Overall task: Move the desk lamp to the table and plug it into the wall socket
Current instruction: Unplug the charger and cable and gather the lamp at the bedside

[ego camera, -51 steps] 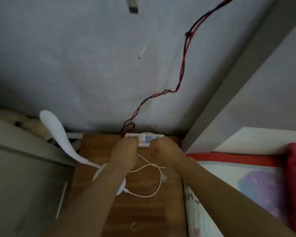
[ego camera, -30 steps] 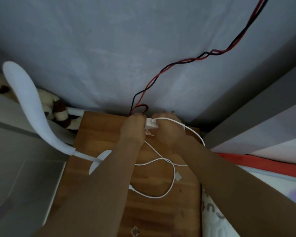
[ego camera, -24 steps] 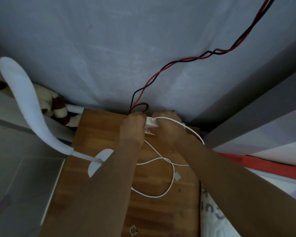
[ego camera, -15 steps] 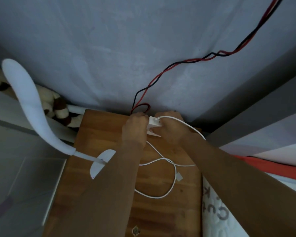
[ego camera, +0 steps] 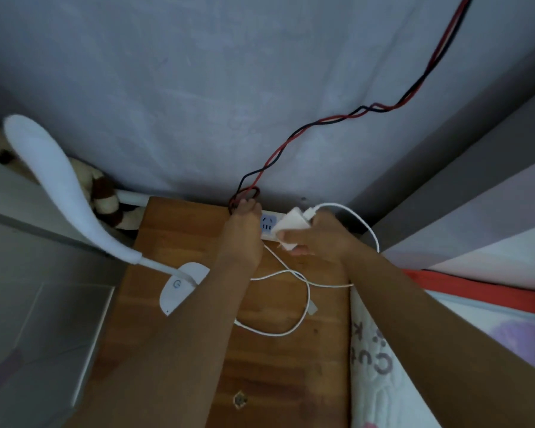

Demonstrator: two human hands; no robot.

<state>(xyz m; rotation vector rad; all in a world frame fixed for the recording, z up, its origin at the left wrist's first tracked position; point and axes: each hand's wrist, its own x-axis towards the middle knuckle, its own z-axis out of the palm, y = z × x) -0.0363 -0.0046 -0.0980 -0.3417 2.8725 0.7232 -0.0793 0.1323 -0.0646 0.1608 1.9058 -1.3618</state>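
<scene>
Two bare forearms reach in, no sleeves showing; the left hand [ego camera: 243, 233] and right hand [ego camera: 318, 236] wear no gloves, rings or watch.

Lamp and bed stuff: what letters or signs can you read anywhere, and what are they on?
Power symbol, a circle with a short line: on the lamp base.
"Cut": grey letters on the white bedding, cut off by the arm.
Small pink marks above "Cut": too blurred to read.
Power strip: socket holes only, no readable text.

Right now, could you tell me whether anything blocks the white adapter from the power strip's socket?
Nothing visible does. The right hand holds the adapter beside the power strip, whose socket faces show uncovered; the left hand steadies its other end.
</scene>
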